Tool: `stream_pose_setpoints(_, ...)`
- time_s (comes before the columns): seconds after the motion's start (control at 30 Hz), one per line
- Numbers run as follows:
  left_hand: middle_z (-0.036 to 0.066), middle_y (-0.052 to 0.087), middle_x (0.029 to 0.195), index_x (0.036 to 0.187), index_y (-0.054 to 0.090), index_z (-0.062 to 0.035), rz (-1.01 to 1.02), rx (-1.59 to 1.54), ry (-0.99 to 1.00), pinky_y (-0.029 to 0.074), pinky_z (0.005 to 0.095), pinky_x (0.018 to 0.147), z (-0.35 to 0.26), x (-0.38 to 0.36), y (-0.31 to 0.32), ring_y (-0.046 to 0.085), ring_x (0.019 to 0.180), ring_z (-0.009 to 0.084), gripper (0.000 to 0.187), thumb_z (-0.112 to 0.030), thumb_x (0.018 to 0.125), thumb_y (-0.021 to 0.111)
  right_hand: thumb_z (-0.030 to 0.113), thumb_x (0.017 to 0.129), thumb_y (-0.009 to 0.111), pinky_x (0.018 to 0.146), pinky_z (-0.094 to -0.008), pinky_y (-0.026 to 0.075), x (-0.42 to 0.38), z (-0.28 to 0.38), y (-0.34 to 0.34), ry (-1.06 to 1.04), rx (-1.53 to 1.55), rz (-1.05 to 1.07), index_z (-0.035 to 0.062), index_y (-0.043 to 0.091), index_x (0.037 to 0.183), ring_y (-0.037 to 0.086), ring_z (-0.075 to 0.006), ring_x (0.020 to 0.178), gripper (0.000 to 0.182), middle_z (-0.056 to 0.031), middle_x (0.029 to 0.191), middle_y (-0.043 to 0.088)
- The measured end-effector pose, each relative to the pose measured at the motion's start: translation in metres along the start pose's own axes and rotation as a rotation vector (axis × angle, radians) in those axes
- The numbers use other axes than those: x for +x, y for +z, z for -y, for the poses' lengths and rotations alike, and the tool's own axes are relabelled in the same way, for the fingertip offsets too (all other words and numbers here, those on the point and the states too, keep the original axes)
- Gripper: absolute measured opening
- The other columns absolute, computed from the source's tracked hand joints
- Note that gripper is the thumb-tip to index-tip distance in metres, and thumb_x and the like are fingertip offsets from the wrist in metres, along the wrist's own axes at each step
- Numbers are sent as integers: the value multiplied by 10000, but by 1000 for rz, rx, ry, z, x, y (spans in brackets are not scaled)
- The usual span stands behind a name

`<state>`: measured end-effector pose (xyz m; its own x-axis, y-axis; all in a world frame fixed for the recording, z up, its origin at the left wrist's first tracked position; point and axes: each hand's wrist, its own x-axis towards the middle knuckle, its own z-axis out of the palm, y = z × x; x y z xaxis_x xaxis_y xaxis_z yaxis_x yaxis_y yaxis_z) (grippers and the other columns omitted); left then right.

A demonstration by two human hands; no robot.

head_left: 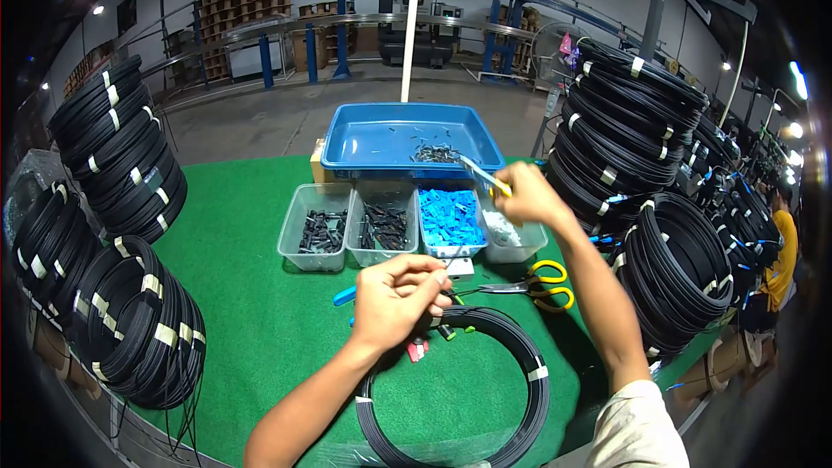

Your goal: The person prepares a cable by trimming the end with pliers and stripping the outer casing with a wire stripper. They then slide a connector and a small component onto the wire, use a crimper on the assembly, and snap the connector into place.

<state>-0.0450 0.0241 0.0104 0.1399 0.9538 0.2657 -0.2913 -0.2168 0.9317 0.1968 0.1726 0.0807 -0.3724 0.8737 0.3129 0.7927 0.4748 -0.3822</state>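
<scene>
My left hand (394, 299) is closed in a pinch on the end of a thin black cable (457, 253), just in front of the small bins. Below it, a coil of black cable (539, 373) lies on the green tabletop. My right hand (527, 197) grips a yellow-handled tool with long silver blades (475, 168); its exact kind is partly hidden by my fingers. The blades point left over the near right part of a blue tray (342, 165), close to a heap of dark scraps (435, 153). Yellow-handled scissors (548, 286) rest on the table right of my left hand.
Clear bins hold black pieces (324, 230), blue connectors (451, 218) and white pieces (500, 227). A red tool (418, 349) lies inside the coil. Tall cable stacks stand left (121, 147) and right (628, 130). A person in yellow (783, 247) is at far right.
</scene>
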Motion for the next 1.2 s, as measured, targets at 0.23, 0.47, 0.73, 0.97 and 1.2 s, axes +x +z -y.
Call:
stream_pose_setpoints(0.23, 180, 720, 940, 1125, 646, 48, -52, -143, -38, 622, 323, 649, 2, 3, -6, 731, 763, 224, 284, -114, 905, 723, 175, 765, 762, 696, -475, 504, -131, 6, 24, 115, -79, 152, -49, 620, 776, 659, -415, 774, 265, -250, 773, 649)
stream_pose_setpoints(0.47, 190, 721, 932, 1102, 658, 75, -46, -147, -73, 614, 306, 649, -4, -2, -1, 724, 755, 210, 259, -90, 911, 716, 452, 802, 772, 804, -506, 489, -176, -17, 47, 233, -228, 189, -3, 581, 972, 622, -397, 934, 522, -208, 1019, 602)
stream_pose_setpoints(0.73, 191, 719, 904, 1078, 663, 68, -65, -74, 13, 620, 329, 624, -3, -8, 7, 725, 735, 222, 225, -74, 909, 711, 251, 866, 732, 811, -430, 487, -143, -1, 24, -21, 192, -19, 17, 592, 907, 627, -339, 874, 275, -160, 912, 638)
stream_pose_setpoints(0.97, 161, 729, 890, 1050, 687, 86, -172, 83, 99, 619, 307, 635, -4, -21, 24, 722, 734, 190, 187, -31, 905, 711, 1, 813, 776, 855, -311, 545, -98, 81, 21, 49, 1255, -42, 38, 443, 1238, 678, -172, 973, 541, -139, 1018, 715)
stream_pose_setpoints(1.2, 150, 730, 888, 1055, 684, 95, -184, 156, 148, 614, 296, 639, -2, -23, 24, 716, 728, 175, 185, -16, 908, 702, 25, 799, 792, 818, -306, 536, -75, 82, 30, 53, 1609, -20, 3, 420, 1322, 704, -194, 883, 642, -151, 901, 721)
